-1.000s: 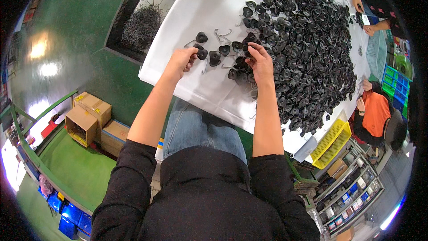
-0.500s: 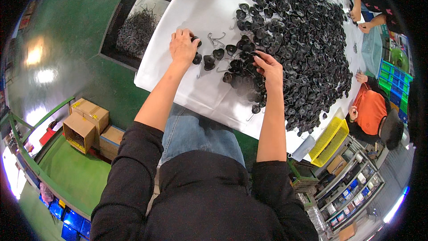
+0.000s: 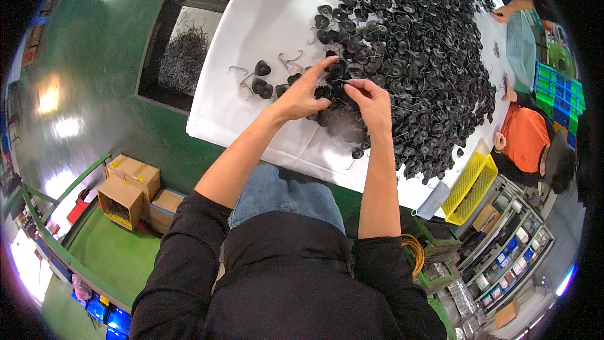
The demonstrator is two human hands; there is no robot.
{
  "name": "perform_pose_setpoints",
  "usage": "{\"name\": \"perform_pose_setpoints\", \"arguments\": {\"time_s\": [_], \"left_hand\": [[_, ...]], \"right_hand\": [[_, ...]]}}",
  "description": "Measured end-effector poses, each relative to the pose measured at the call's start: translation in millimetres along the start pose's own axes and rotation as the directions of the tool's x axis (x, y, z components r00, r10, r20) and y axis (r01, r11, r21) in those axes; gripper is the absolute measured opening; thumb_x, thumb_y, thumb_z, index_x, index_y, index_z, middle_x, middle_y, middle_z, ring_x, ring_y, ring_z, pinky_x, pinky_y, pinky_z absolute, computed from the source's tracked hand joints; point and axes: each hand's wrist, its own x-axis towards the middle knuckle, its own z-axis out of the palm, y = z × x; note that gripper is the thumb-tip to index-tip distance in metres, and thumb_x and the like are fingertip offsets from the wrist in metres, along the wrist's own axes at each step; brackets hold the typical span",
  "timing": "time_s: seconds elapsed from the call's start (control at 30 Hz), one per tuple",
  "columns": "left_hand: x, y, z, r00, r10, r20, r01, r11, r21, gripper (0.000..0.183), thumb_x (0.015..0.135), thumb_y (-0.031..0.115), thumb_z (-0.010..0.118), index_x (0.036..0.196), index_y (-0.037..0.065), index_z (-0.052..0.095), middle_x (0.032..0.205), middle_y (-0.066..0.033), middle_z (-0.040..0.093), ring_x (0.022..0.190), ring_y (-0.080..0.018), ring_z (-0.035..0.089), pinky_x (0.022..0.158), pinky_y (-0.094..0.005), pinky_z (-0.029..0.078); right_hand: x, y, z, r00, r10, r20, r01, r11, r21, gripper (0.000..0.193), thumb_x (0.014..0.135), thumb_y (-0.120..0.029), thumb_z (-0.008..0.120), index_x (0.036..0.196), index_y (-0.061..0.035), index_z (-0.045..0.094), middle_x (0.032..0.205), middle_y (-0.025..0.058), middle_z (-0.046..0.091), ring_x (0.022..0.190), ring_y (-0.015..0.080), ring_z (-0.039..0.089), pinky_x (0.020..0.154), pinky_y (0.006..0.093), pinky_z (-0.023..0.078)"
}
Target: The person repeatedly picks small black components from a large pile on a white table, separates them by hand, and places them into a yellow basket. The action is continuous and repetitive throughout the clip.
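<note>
A broad heap of black round cup-shaped pieces with thin wire hooks [image 3: 428,69] covers much of the white table [image 3: 220,104]. My left hand [image 3: 299,97] reaches to the heap's near left edge, thumb and forefinger spread wide around some of the pieces. Close beside it, my right hand [image 3: 372,104] pinches one black cup-shaped piece [image 3: 338,85] between thumb and fingers. Left of the heap lie a few loose black pieces [image 3: 262,68] and some bare wire hooks [image 3: 290,60].
A dark bin [image 3: 146,66] of tangled wire hooks stands beyond the table's left edge. At right are a yellow basket [image 3: 469,189], a face mask [image 3: 432,200] and a person in orange [image 3: 523,138]. Another person's hand [image 3: 503,14] works across the heap. Cardboard boxes [image 3: 132,182] stand lower left.
My left hand has moved right from the loose pieces to the heap's edge, beside my right hand. Loose black pieces now show where it was. My right hand has shifted slightly left, still pinching.
</note>
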Motion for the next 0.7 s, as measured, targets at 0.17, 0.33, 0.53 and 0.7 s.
{"name": "perform_pose_setpoints", "arguments": {"time_s": [0.17, 0.33, 0.53, 0.7], "left_hand": [[11, 12, -2, 0.871, -0.352, 0.343, 0.462, 0.823, -0.330, 0.043, 0.081, 0.006, 0.058, 0.122, 0.002, 0.045, 0.110, -0.0064, 0.055, 0.099, -0.0147, 0.054, 0.085, -0.0301, 0.045], [11, 15, -11, 0.865, -0.397, 0.308, 0.498, 0.755, -0.427, 0.031, 0.084, 0.009, 0.057, 0.113, 0.001, 0.054, 0.099, -0.0059, 0.060, 0.088, -0.0112, 0.057, 0.079, -0.0270, 0.048], [11, 9, -10, 0.882, -0.420, 0.216, 0.471, 0.812, -0.345, 0.025, 0.082, 0.012, 0.061, 0.104, 0.000, 0.059, 0.089, -0.0040, 0.062, 0.081, -0.0116, 0.059, 0.075, -0.0252, 0.048], [9, 8, -6, 0.781, -0.620, 0.073, 0.569, 0.659, -0.493, 0.018, 0.078, 0.008, 0.063, 0.093, -0.002, 0.060, 0.080, -0.0074, 0.062, 0.067, -0.0123, 0.059, 0.061, -0.0235, 0.050]], "right_hand": [[-4, -14, -4, 0.991, -0.130, -0.040, 0.122, 0.979, -0.163, 0.015, 0.074, -0.013, 0.065, 0.084, -0.0031, 0.066, 0.082, 0.0083, 0.063, 0.073, 0.0156, 0.059, 0.068, 0.0267, 0.045], [-4, -16, -4, 0.999, -0.029, -0.022, 0.026, 0.994, -0.107, 0.013, 0.075, -0.010, 0.063, 0.085, -0.0021, 0.065, 0.072, 0.0069, 0.064, 0.066, 0.0143, 0.059, 0.063, 0.0264, 0.046], [-3, -14, -4, 0.998, 0.027, 0.052, -0.031, 0.998, 0.061, 0.013, 0.075, -0.008, 0.062, 0.086, -0.0019, 0.064, 0.071, 0.0056, 0.064, 0.064, 0.0119, 0.059, 0.059, 0.0249, 0.045], [-8, -17, 1, 0.928, -0.369, -0.048, 0.344, 0.901, -0.265, 0.013, 0.074, -0.006, 0.063, 0.087, -0.0039, 0.063, 0.077, 0.0024, 0.061, 0.067, 0.0124, 0.058, 0.063, 0.0246, 0.043]]}}
